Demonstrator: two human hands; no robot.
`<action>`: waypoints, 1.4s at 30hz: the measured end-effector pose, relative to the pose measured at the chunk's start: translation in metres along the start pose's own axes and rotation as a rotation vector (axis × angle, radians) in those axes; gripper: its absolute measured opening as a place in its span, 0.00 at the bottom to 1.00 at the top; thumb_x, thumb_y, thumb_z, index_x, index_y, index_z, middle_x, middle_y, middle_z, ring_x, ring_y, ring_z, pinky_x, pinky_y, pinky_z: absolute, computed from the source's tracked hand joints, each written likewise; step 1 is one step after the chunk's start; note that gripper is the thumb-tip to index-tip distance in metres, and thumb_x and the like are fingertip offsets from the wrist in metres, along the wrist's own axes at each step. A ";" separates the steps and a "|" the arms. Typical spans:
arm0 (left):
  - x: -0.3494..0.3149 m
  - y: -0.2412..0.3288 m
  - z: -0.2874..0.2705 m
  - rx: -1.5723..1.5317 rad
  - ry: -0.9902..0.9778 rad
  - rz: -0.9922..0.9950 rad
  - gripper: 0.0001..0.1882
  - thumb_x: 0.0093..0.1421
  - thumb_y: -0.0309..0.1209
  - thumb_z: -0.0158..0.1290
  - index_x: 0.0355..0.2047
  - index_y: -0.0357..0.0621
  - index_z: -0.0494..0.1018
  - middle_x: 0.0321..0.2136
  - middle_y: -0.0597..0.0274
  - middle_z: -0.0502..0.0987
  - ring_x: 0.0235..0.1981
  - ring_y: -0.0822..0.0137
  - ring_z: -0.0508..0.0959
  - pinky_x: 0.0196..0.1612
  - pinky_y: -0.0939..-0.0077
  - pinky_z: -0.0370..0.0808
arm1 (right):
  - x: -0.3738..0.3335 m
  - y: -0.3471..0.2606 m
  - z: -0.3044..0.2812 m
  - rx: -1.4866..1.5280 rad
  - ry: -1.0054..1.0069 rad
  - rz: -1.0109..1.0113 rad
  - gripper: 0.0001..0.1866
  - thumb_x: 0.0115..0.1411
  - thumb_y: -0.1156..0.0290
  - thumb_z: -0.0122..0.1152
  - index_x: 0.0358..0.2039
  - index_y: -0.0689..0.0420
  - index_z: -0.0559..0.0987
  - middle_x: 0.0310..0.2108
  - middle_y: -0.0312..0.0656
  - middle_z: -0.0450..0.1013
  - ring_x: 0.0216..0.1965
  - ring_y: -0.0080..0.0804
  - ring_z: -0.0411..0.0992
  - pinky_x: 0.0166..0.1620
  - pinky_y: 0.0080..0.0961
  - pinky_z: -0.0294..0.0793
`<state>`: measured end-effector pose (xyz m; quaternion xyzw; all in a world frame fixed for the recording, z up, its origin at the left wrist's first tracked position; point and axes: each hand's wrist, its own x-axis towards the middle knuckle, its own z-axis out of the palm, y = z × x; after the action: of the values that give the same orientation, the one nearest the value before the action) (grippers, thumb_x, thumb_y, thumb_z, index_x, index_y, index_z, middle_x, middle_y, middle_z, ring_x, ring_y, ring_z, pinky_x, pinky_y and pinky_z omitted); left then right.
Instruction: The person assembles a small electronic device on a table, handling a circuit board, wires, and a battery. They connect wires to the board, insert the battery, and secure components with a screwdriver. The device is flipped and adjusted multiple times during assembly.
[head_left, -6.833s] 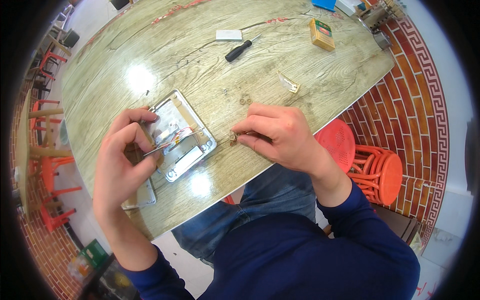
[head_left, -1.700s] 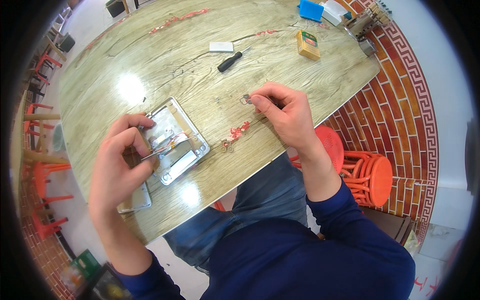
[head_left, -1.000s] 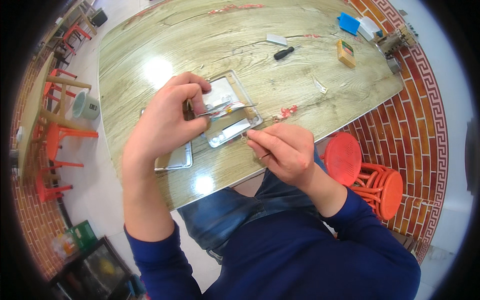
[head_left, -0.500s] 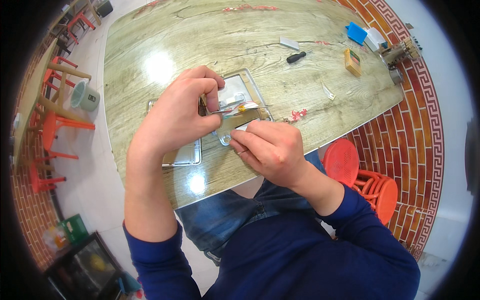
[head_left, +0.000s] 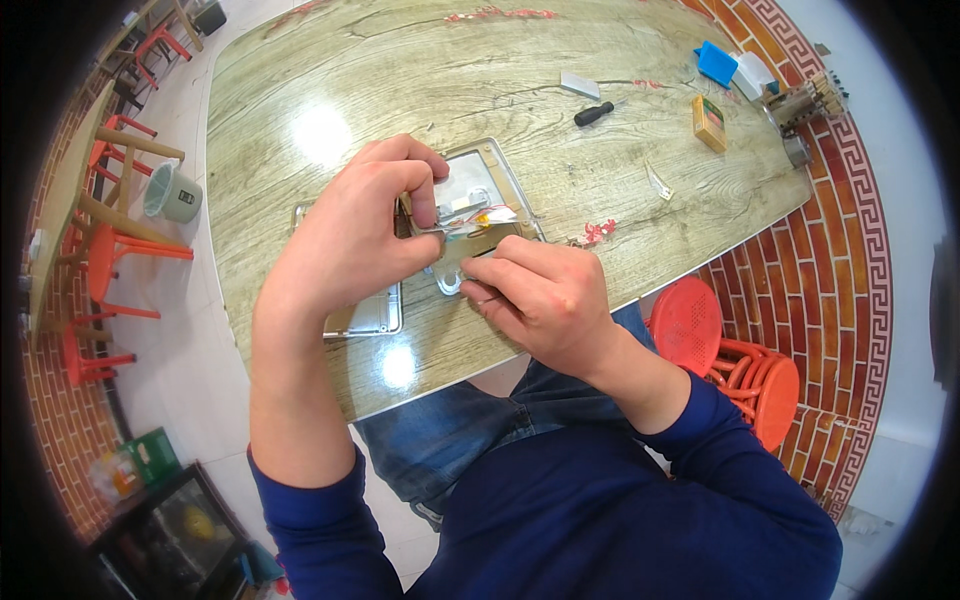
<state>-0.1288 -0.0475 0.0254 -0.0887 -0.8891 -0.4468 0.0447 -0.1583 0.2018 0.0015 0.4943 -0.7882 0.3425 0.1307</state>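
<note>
An opened flat device casing (head_left: pixel 508 172), pale with a metallic rim, lies on the table between my hands. Inside it are a whitish panel (head_left: pixel 463 180), thin red and other wires (head_left: pixel 478 210) and a bit of yellow tape. My left hand (head_left: pixel 365 225) is bent over the casing's left side, thumb and fingers pinching a thin, board-like piece seen almost edge-on. At the near end of the casing, my right hand (head_left: pixel 548 298) has its fingertips pressed together; what they hold is hidden. A second silvery casing part (head_left: pixel 366 316) lies partly under my left forearm.
Across the table (head_left: pixel 300 60) lie a black-handled screwdriver (head_left: pixel 594 114), a white block (head_left: pixel 580 85), a yellow box (head_left: pixel 709 124), a blue container (head_left: pixel 715 64) and a small pale piece (head_left: pixel 659 182). Red stools (head_left: pixel 686 322) stand by the brick wall at right.
The thin piece in my left hand has tilted, and its dark edge no longer reaches across to the casing's right side. My right hand has shifted only slightly.
</note>
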 end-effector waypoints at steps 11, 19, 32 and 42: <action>-0.001 0.000 -0.002 0.029 -0.025 0.031 0.18 0.51 0.17 0.73 0.32 0.39 0.72 0.59 0.60 0.81 0.48 0.65 0.82 0.47 0.71 0.82 | -0.001 0.003 0.001 0.033 -0.016 0.009 0.07 0.64 0.72 0.78 0.42 0.54 0.89 0.32 0.37 0.77 0.29 0.38 0.81 0.30 0.37 0.80; -0.002 0.001 -0.003 0.038 -0.054 0.023 0.19 0.48 0.16 0.72 0.33 0.40 0.72 0.61 0.59 0.80 0.53 0.64 0.82 0.52 0.69 0.83 | 0.000 0.002 0.000 0.012 -0.036 -0.008 0.10 0.61 0.77 0.79 0.44 0.55 0.90 0.30 0.36 0.76 0.27 0.38 0.80 0.29 0.37 0.79; -0.001 0.000 -0.003 0.019 -0.072 0.029 0.19 0.48 0.16 0.71 0.35 0.40 0.72 0.62 0.59 0.79 0.53 0.63 0.81 0.54 0.69 0.82 | -0.004 0.004 -0.005 0.060 -0.050 -0.030 0.15 0.57 0.77 0.75 0.46 0.56 0.89 0.31 0.36 0.77 0.28 0.38 0.81 0.30 0.37 0.79; -0.001 0.004 -0.004 -0.003 -0.087 -0.003 0.19 0.49 0.16 0.69 0.35 0.40 0.71 0.62 0.57 0.79 0.56 0.63 0.80 0.57 0.68 0.81 | -0.013 0.014 -0.023 0.138 0.075 0.050 0.14 0.61 0.80 0.73 0.47 0.56 0.89 0.33 0.38 0.80 0.30 0.36 0.81 0.31 0.35 0.77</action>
<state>-0.1272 -0.0484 0.0302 -0.1067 -0.8897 -0.4439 0.0049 -0.1676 0.2302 0.0059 0.4691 -0.7694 0.4175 0.1171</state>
